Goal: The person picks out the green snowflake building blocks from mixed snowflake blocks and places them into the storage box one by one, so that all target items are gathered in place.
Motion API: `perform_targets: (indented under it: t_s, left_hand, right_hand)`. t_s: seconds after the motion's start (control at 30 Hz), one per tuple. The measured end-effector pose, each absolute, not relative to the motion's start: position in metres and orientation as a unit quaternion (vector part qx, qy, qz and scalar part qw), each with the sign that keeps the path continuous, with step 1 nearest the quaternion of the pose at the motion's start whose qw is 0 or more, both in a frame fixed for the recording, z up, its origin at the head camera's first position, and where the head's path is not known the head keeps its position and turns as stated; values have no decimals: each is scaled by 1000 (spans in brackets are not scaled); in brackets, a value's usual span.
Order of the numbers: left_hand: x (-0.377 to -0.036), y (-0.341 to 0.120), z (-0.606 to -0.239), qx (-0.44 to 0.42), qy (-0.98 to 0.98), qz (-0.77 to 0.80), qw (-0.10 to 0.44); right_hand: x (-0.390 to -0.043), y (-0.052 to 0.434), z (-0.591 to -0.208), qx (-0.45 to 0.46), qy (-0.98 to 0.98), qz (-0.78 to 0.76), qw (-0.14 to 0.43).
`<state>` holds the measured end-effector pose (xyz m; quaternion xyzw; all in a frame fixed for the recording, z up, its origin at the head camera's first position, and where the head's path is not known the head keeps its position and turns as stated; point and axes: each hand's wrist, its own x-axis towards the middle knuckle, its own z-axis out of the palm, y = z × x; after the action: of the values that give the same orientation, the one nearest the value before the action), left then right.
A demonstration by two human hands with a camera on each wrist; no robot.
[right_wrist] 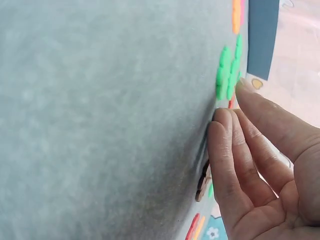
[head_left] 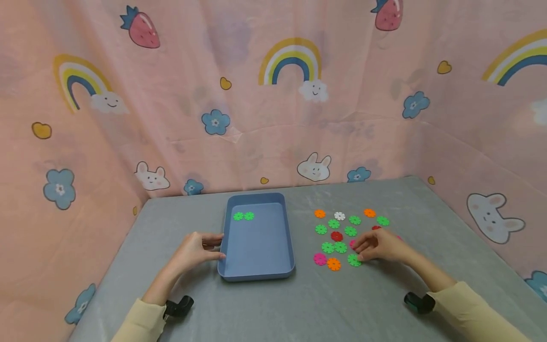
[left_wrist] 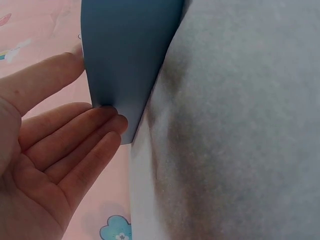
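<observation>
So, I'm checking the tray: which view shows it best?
The head view: it shows nearly all of the blue tray and two green discs inside. The left wrist view shows only part of its outer wall, by the left fingers; the right wrist view, just a cropped bit.

red disc: partly behind right hand | pink sliver: disc, perhaps

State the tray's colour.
The tray is greyish blue, best seen in the head view.

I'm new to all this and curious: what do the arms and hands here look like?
A person's: the left hand and right hand are ungloved, the sleeves are pale yellow, and a stubby black device sits near each wrist.
</observation>
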<state>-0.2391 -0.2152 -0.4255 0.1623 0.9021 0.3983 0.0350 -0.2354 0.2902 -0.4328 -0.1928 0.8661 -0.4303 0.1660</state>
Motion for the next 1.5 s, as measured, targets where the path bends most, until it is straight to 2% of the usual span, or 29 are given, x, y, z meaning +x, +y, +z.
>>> perform_targets:
  t_s: [1.13, 1.5]
  left_hand:
    - [-241, -216, -426, 171, 896, 408, 37]
    - [-240, -216, -426, 166, 897, 408, 42]
  right_hand:
    - [-239, 280, -434, -196, 904, -354, 142]
    - [-240, 278, -431, -202, 908, -333, 158]
